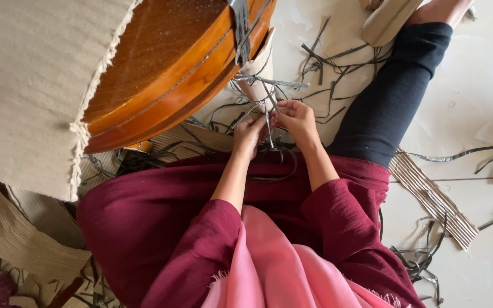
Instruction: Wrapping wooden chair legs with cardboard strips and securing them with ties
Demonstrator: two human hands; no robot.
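Observation:
I sit on the floor in a maroon dress. Both hands meet in front of my lap on thin grey plastic strapping bands [269,117]. My left hand [249,134] pinches the bands from the left. My right hand [296,118] grips them from the right, fingers curled. The bands run up to a grey strap [239,28] bound around a round orange-brown wooden tabletop [166,63]. That tabletop is partly wrapped in beige corrugated cardboard [27,85] with a torn edge.
Cut grey straps [338,57] litter the pale floor around my outstretched leg in dark leggings [389,97]. A strip of corrugated cardboard [435,199] lies at the right, more cardboard scraps [18,239] at lower left. A sandal [386,20] sits at the top.

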